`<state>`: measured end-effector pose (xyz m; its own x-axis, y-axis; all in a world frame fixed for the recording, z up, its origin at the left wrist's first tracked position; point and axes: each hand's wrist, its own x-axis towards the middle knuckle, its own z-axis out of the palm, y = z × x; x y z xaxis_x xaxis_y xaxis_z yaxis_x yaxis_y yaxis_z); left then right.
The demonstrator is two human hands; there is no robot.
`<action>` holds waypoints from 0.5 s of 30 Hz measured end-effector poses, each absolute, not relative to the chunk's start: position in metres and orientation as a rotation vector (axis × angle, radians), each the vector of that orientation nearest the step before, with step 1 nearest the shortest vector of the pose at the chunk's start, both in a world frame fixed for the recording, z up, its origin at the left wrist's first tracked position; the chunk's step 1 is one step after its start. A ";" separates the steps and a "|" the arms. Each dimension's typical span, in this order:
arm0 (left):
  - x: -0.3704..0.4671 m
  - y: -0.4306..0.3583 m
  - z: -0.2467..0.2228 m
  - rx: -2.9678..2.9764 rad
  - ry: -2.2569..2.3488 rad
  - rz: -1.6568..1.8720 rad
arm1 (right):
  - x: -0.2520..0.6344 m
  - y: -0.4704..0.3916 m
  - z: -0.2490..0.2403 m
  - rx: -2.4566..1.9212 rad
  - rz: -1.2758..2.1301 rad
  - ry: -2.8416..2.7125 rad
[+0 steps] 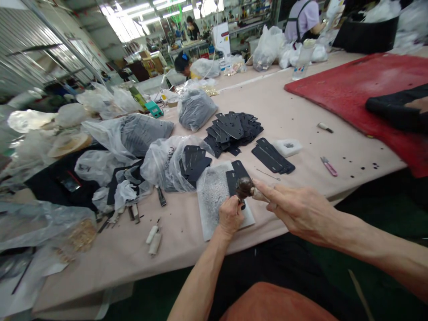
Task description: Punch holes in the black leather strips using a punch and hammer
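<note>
My right hand [297, 209] is closed round the light handle of a hammer [245, 187] with a dark, rounded head. The head is over my left hand [230, 215], which is closed in a fist above a white board [214, 196]. What my left hand grips is mostly hidden behind the hammer head; it looks like a slim upright tool. Under the hands lie black flat pieces [240, 169] on the board, whose surface is speckled with marks. A thin metal rod with a looped end [268, 174] lies right of the board.
Behind the board is a heap of black pieces [234, 129], with a smaller stack [273, 156] to its right. Plastic bags [163, 160] crowd the left. Pink snips [329, 166] and a red mat [351, 93] are at right, where another person's hand [417, 105] shows.
</note>
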<state>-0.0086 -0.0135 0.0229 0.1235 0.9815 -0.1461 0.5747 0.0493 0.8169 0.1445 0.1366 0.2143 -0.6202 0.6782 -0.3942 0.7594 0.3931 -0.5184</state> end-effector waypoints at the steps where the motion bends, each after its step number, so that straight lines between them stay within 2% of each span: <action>1: -0.009 -0.014 0.022 1.626 1.547 0.659 | 0.145 0.134 0.213 1.316 -1.033 2.518; 6: -0.008 -0.014 0.021 1.685 1.555 0.708 | 0.145 0.127 0.213 1.277 -0.991 2.560; 8: -0.009 -0.014 0.020 1.698 1.580 0.745 | 0.146 0.129 0.215 1.243 -1.058 2.473; 10: -0.009 -0.015 0.020 1.672 1.578 0.745 | 0.149 0.131 0.214 1.419 -1.199 2.388; 12: -0.010 -0.017 0.019 1.630 1.561 0.737 | 0.157 0.126 0.206 1.694 -1.430 2.111; 15: -0.010 -0.019 0.017 1.597 1.548 0.743 | 0.182 0.106 0.177 2.007 -1.716 1.318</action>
